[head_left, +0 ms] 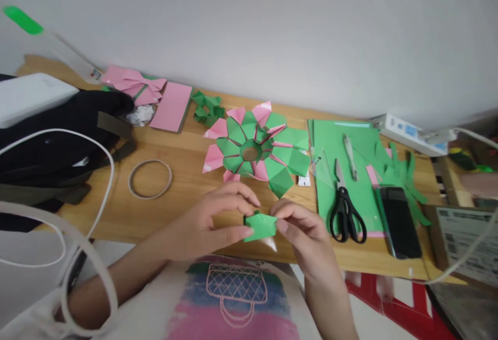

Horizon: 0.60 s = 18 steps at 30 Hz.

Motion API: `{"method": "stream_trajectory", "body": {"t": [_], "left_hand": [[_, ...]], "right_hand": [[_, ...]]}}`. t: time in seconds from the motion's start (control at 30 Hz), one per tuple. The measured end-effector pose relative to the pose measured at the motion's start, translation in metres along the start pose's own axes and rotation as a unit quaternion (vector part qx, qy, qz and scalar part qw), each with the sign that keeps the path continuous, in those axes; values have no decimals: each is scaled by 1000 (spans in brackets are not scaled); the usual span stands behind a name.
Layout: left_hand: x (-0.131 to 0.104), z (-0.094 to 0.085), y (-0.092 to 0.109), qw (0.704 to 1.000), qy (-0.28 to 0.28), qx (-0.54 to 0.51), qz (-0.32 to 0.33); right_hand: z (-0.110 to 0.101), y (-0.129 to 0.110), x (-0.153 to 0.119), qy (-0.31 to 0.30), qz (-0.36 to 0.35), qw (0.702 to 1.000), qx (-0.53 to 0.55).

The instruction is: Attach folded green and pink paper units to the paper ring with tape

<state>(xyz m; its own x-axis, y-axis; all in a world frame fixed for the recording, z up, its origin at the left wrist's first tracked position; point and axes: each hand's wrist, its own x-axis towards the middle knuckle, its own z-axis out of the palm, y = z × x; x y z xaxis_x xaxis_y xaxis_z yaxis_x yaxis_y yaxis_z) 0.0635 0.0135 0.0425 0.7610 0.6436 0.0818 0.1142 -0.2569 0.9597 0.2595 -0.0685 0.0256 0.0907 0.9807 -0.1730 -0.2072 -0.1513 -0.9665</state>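
Between my two hands, close to the table's front edge, is a small folded piece of green paper [260, 227]. My left hand [221, 215] pinches its left end, thumb in front and fingers behind. Its right corner sits between the thumb and fingers of my right hand [301, 226]. Just beyond lies a flower-shaped paper ornament [235, 132] of green and pink folded units, with a round opening in its middle. Several green units spread along its right side.
Black-handled scissors [344, 215], a utility knife [350, 158] and a phone [400, 220] lie at right around green paper sheets [324, 127]. A tape roll [150, 179] and pink paper [171, 106] are at left. A power strip [412, 135] stands against the wall.
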Motion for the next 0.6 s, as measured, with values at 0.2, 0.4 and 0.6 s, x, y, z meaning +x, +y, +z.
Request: {"method": "stream_trajectory", "body": {"t": [0.2,0.4,0.6], "left_hand": [[-5,4,0,999,20,-34,-19],[-8,4,0,999,11,-30,-6],[-12,11,-8,998,-37,-47,-35]], "right_hand": [[5,5,-5,-25,44,999,0],[-23,-14,-2,11,-109,968,-228],[-41,-18,27,36,-313,723,-615]]}}
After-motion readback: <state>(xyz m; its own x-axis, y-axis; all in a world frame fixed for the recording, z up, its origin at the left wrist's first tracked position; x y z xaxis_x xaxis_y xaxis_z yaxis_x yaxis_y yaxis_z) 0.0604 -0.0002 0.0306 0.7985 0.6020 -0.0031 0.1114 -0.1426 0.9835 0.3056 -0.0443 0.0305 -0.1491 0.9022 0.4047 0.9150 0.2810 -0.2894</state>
